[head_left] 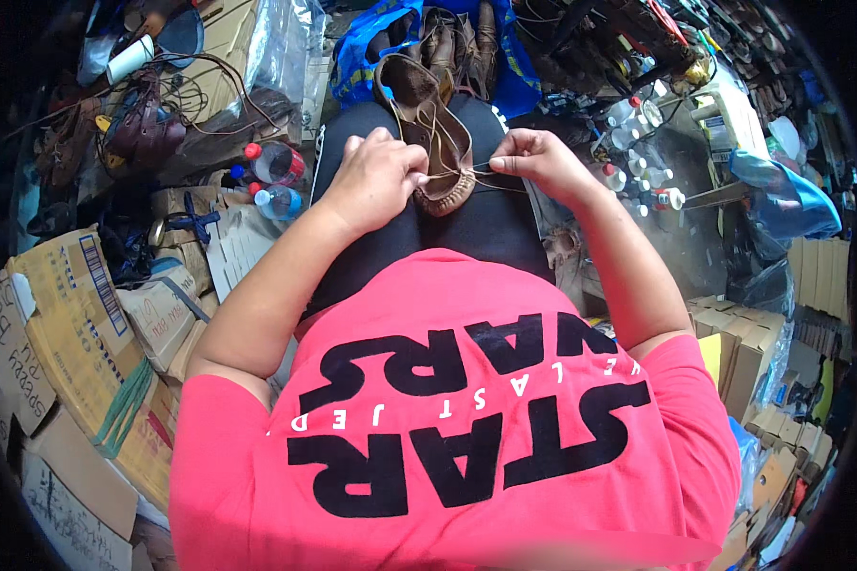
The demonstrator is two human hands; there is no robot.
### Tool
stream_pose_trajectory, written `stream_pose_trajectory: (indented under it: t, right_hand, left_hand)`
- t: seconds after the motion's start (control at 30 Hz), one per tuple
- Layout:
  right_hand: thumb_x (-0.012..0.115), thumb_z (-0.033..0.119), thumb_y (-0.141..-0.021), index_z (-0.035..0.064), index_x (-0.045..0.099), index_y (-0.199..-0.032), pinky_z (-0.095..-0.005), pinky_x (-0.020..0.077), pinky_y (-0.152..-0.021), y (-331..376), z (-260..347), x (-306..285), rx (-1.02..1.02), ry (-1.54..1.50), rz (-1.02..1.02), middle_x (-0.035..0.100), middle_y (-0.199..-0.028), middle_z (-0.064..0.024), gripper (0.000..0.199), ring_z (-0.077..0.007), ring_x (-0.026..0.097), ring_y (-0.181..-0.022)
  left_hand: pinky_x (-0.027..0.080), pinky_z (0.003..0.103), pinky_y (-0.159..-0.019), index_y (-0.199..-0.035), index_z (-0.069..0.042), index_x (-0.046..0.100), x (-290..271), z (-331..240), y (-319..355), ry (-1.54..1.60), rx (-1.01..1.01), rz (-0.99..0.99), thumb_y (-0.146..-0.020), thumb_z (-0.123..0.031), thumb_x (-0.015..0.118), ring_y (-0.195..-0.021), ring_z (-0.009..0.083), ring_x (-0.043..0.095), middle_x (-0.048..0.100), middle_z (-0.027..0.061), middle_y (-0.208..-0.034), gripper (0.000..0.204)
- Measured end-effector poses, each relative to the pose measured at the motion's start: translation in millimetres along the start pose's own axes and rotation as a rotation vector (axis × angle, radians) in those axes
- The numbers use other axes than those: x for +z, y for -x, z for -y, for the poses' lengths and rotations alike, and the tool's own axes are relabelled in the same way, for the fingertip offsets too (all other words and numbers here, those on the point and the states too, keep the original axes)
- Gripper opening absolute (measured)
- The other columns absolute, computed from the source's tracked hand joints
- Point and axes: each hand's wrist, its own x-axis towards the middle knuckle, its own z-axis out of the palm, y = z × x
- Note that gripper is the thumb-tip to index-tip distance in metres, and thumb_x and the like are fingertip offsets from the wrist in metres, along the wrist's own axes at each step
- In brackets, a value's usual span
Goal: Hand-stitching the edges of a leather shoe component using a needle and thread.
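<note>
A brown leather moccasin (457, 143) lies across my lap, its gathered, puckered toe toward me and its open heel away. Pale thread (482, 172) runs from the toe seam out to both sides, with loose strands over the opening. At the left of the toe, my left hand (376, 181) is closed, thumb and forefinger pinching the thread close to the leather. My right hand (543, 164) sits to the right of the shoe, a little apart from it, fingertips pinched on the thread. Whether a needle is in either hand, I cannot tell.
Beyond my knees, a blue plastic bag (519, 71) holds several brown shoes (441, 43). Plastic bottles (278, 164) stand at the left, and several small bottles (638, 157) at the right. Cardboard boxes (86, 324) crowd the left side; stacked cartons (738, 343) stand at the right.
</note>
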Motion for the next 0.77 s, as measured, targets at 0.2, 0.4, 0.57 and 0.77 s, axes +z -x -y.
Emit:
stream_pose_trajectory:
  t: [0.2, 0.4, 0.57, 0.77]
  right_hand:
    - [0.073, 0.014, -0.080, 0.0040, 0.064, -0.093, -0.0279, 0.0417, -0.085, 25, 2, -3, -0.196, 0.508, -0.073, 0.053, -0.097, -0.0027, 0.019, -0.0118, 0.051, -0.096]
    - [0.067, 0.009, -0.083, 0.0023, 0.060, -0.085, -0.0276, 0.0456, -0.079, 13, 26, -17, -0.405, 0.648, -0.228, 0.050, -0.095, -0.0055, 0.010, -0.0180, 0.055, -0.091]
    - [0.069, 0.018, -0.075, 0.0149, 0.068, -0.089, -0.0438, 0.0454, -0.087, -7, 12, -28, -0.447, 1.041, -0.576, 0.061, -0.104, -0.0064, 0.015, -0.0292, 0.056, -0.105]
    - [0.068, 0.023, -0.073, 0.0133, 0.062, -0.086, -0.0394, 0.0386, -0.090, 8, 57, 25, -0.370, 1.533, 0.046, 0.062, -0.087, -0.0024, 0.017, -0.0211, 0.057, -0.100]
  left_hand:
    - [0.047, 0.046, -0.074, -0.092, -0.004, 0.058, 9, -8, -7, 0.137, -0.105, 0.047, -0.086, -0.011, 0.056, -0.082, 0.0376, 0.061, 0.064, 0.0177, -0.082, 0.009]
    - [0.046, 0.046, -0.073, -0.091, -0.005, 0.058, 10, -11, -14, 0.088, -0.038, 0.082, -0.087, -0.012, 0.055, -0.081, 0.0364, 0.061, 0.063, 0.0166, -0.080, 0.008]
    - [0.042, 0.046, -0.072, -0.090, -0.008, 0.057, 15, -12, -20, 0.020, 0.001, 0.075, -0.088, -0.016, 0.055, -0.081, 0.0347, 0.060, 0.062, 0.0149, -0.078, 0.009]
    - [0.041, 0.044, -0.076, -0.095, -0.010, 0.056, 15, -7, -14, 0.026, -0.014, 0.096, -0.087, -0.017, 0.056, -0.084, 0.0313, 0.060, 0.063, 0.0136, -0.082, 0.010]
